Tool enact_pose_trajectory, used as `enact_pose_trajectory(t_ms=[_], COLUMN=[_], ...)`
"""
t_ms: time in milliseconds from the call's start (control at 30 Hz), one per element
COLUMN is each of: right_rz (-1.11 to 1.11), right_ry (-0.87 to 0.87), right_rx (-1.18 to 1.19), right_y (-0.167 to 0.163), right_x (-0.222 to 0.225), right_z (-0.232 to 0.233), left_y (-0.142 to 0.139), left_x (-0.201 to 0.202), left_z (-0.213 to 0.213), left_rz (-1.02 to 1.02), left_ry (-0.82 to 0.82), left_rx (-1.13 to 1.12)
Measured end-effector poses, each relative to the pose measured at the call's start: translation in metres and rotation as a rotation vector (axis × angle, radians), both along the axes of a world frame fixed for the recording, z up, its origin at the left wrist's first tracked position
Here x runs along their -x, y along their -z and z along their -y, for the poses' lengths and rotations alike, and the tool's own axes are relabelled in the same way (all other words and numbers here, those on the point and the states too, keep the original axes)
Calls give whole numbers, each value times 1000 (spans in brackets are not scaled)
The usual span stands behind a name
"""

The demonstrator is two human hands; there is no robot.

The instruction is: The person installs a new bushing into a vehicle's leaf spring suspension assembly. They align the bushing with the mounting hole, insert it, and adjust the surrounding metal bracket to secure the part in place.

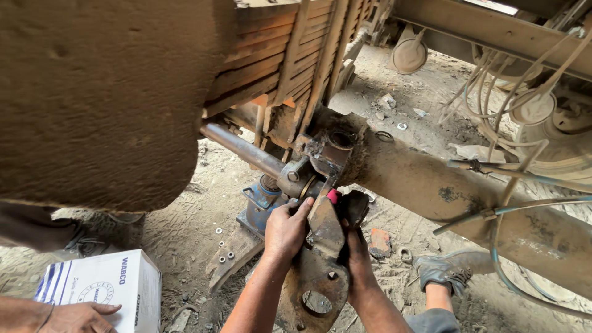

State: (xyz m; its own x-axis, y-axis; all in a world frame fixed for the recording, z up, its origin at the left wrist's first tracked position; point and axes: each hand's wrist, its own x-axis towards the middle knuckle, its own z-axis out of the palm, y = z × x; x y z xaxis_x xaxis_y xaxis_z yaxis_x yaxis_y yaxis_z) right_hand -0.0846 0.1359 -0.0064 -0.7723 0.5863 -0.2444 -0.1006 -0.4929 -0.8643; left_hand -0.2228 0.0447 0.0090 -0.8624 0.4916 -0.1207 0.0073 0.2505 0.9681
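Note:
A rusty, heavy metal bracket plate (pixel 317 271) with a large round hole hangs below the axle joint (pixel 320 154). My left hand (pixel 287 229) grips its upper left edge, fingers curled over the top. My right hand (pixel 356 237), black with grease, clasps the plate's right side. A small pink-red object (pixel 333 196) shows between my right fingers and the plate; I cannot tell what it is. A steel rod (pixel 237 147) runs into a clamp just above my left hand.
A mud-caked beam (pixel 431 185) runs right, leaf springs (pixel 290 55) above, a large dusty mass (pixel 92 92) left. A blue jack (pixel 262 198) stands behind my left hand. Another person's hand (pixel 77 316) rests on a white box (pixel 105 283). Washers (pixel 225 237), a shoe (pixel 443 270), hoses (pixel 512 92).

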Motion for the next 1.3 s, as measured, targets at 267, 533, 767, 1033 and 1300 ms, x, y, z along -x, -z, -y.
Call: enact_pose_trajectory(t_ms=[267, 533, 767, 1033, 1300], right_rz=[50, 125, 115, -43, -52], right_ry=[46, 38, -13, 54, 109], right_rx=[-46, -62, -80, 21, -122], right_y=[0, 0, 1, -6, 0], right_x=[-3, -7, -6, -7, -17], right_z=[1, -3, -8, 1, -7], left_y=[-6, -7, -5, 6, 6], left_x=[-3, -4, -4, -3, -3], left_z=[1, 1, -1, -2, -5], left_rz=[51, 40, 28, 1, 3], left_ry=[-4, -2, 1, 7, -2], left_rx=[-52, -22, -52, -138, -85])
